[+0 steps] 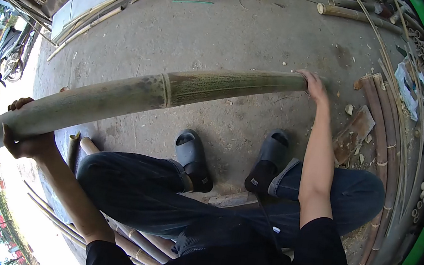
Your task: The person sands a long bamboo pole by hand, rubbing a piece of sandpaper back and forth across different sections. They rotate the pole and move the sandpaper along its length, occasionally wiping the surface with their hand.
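A thick green bamboo pole (121, 95) spans the view in front of my knees, its left end running out past the view's edge. My left hand (29, 136) grips it from below near the left, with fingers wrapped over the far side and the thumb on the near side. At the pole's right end, my right hand (314, 85) is closed over the tip, which it partly hides. A raised node ring (166, 90) shows near the middle, and the stretch right of it looks darker and streaked.
Long brown bamboo poles (382, 127) lie along the right, beside a flat wooden board (354, 134). More bamboo (139, 248) lies beneath and behind my legs. Thin strips (87, 27) rest at the upper left, and a cut pole (358, 15) lies at the upper right. A motorbike (15, 50) stands outside.
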Tool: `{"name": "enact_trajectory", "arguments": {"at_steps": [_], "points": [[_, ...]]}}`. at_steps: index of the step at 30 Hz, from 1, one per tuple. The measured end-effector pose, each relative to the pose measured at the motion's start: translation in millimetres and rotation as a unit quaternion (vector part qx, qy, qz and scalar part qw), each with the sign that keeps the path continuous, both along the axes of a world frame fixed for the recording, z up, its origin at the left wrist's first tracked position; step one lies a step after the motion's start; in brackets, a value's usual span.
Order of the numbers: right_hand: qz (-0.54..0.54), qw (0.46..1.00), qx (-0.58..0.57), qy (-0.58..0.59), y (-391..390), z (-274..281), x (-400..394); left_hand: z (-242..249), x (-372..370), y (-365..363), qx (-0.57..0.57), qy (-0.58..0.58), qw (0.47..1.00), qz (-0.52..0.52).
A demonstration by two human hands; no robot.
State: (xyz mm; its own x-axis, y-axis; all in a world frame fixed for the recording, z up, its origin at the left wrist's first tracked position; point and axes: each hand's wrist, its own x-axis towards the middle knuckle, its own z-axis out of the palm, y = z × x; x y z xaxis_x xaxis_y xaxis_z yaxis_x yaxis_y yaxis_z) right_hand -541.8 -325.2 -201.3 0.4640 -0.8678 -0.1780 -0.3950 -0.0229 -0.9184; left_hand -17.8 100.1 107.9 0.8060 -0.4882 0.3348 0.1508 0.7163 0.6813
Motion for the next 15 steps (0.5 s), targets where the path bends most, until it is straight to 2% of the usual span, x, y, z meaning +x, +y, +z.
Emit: {"name": "enact_trajectory", "arguments": {"at_steps": [2,3,4,5,6,7,8,9,11,13,15], "points": [[-0.022,0.997,-0.043,0.055,-1,3,-2,0,-2,0,0.019,-0.006,1.0,0.02],[0.029,0.997,-0.03,0.058,-2,-1,3,1,-2,-5,0.038,-0.013,0.999,0.032],[0.079,0.995,-0.016,0.06,9,24,31,0,-2,-8,0.077,-0.03,0.993,0.079],[0.105,0.983,-0.032,0.146,29,55,65,-1,2,-9,0.079,-0.034,0.994,0.072],[0.17,0.979,-0.006,0.114,55,93,101,-4,7,-9,0.085,-0.031,0.992,0.088],[0.274,0.952,-0.117,0.069,89,135,140,-5,9,-10,0.093,-0.028,0.99,0.102],[0.293,0.945,-0.142,0.014,131,165,179,-5,6,-14,0.113,-0.044,0.983,0.135],[0.273,0.93,-0.235,-0.069,171,187,216,-6,13,-9,0.113,-0.038,0.986,0.117],[0.17,0.9,-0.398,-0.061,236,218,272,-4,11,-13,0.133,-0.019,0.98,0.15],[0.11,0.89,-0.425,-0.123,257,215,300,-5,14,-15,0.147,0.001,0.975,0.168],[0.091,0.884,-0.435,-0.146,249,192,295,-8,23,-11,0.182,0.086,0.957,0.21]]}}
